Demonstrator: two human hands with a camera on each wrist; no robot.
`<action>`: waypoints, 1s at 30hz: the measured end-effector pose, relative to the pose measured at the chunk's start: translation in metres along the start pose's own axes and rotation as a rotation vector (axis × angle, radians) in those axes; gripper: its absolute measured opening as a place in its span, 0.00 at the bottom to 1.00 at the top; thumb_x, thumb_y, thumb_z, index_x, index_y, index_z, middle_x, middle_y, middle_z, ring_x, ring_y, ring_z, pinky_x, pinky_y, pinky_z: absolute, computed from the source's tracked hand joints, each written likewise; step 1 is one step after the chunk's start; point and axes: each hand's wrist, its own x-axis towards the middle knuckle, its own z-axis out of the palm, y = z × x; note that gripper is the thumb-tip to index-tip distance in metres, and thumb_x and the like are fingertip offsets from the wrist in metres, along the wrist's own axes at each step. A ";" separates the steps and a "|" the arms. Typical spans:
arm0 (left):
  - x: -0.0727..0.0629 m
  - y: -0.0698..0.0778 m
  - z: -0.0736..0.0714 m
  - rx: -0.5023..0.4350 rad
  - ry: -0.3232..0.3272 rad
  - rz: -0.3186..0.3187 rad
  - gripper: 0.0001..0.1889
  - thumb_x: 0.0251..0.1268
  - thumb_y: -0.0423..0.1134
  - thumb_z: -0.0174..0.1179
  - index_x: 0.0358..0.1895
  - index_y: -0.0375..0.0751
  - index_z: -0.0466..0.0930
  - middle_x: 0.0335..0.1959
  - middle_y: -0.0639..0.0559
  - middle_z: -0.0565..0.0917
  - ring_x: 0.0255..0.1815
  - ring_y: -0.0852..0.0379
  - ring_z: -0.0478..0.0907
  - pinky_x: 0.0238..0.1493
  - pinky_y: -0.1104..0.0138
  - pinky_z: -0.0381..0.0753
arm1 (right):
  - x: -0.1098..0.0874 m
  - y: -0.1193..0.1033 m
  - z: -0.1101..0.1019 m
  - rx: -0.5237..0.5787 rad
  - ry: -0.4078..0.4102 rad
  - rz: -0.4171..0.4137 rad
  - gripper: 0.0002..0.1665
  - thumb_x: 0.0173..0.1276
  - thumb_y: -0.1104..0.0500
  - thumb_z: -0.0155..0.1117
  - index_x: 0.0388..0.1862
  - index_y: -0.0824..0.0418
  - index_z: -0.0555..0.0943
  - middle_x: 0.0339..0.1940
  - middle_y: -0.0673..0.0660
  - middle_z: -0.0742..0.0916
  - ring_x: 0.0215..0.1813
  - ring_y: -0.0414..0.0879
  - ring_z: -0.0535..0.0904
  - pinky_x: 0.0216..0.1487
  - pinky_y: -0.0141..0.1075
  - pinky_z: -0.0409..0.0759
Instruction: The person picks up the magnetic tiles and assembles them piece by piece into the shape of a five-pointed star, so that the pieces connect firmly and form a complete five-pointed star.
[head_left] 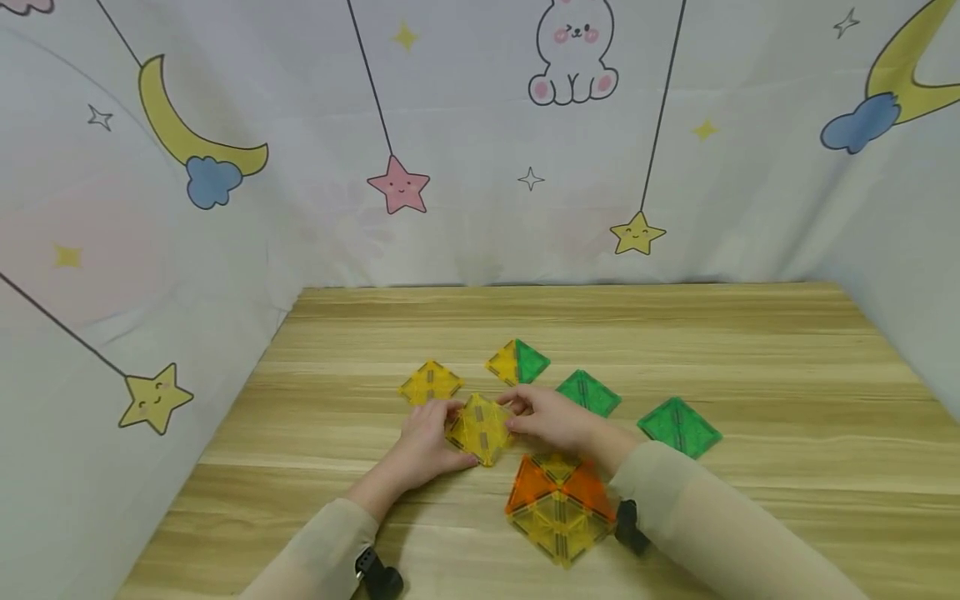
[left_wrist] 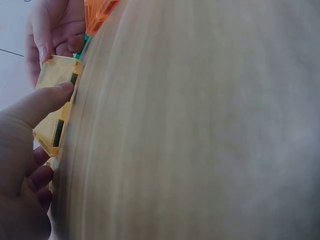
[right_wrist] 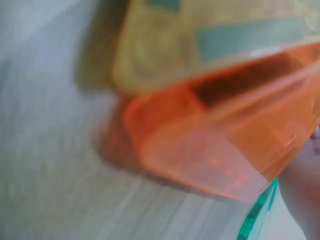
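Translucent yellow magnetic tiles (head_left: 481,429), joined in a diamond, are held between the two hands just above the tabletop. On the left, my left hand (head_left: 429,447) grips their edge; the left wrist view shows its thumb (left_wrist: 47,102) lying across the tile face. My right hand (head_left: 551,417) pinches the opposite edge with thumb and fingertips. Below the right forearm sits a built shape of orange and yellow tiles (head_left: 561,510), whose orange side (right_wrist: 200,155) fills much of the right wrist view. The right hand is mostly outside that view.
Behind the hands lie a yellow tile pair (head_left: 431,381) and a yellow-and-green pair (head_left: 517,362). Green pairs rest to the right, one nearer (head_left: 679,427) and one farther (head_left: 588,392). A printed cloth (head_left: 480,242) rises at the wooden table's (head_left: 795,350) back edge.
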 end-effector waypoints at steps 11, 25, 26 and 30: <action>0.006 0.000 -0.005 -0.291 -0.080 -0.035 0.37 0.55 0.37 0.68 0.67 0.43 0.60 0.42 0.50 0.73 0.40 0.56 0.71 0.41 0.63 0.73 | -0.002 0.002 -0.002 0.168 -0.046 -0.038 0.20 0.70 0.64 0.55 0.61 0.61 0.74 0.42 0.56 0.80 0.42 0.47 0.79 0.45 0.38 0.78; -0.002 0.005 -0.015 -0.584 -0.245 -0.025 0.18 0.60 0.35 0.63 0.54 0.40 0.74 0.38 0.50 0.76 0.36 0.55 0.71 0.37 0.68 0.72 | -0.005 0.006 -0.014 0.176 -0.172 -0.075 0.17 0.70 0.62 0.55 0.56 0.62 0.78 0.31 0.55 0.80 0.31 0.46 0.73 0.36 0.38 0.75; -0.002 0.005 -0.014 -0.607 -0.252 -0.021 0.18 0.60 0.35 0.63 0.54 0.38 0.74 0.39 0.49 0.76 0.37 0.55 0.71 0.37 0.68 0.71 | -0.005 0.007 -0.014 0.176 -0.181 -0.075 0.17 0.70 0.62 0.55 0.56 0.62 0.78 0.31 0.55 0.80 0.31 0.45 0.73 0.36 0.37 0.75; -0.004 0.006 -0.011 -0.683 -0.263 -0.006 0.18 0.60 0.32 0.63 0.53 0.36 0.73 0.41 0.49 0.75 0.38 0.55 0.72 0.39 0.68 0.73 | -0.007 0.008 -0.015 0.165 -0.203 -0.069 0.17 0.70 0.63 0.55 0.56 0.60 0.78 0.35 0.54 0.80 0.35 0.45 0.73 0.38 0.37 0.76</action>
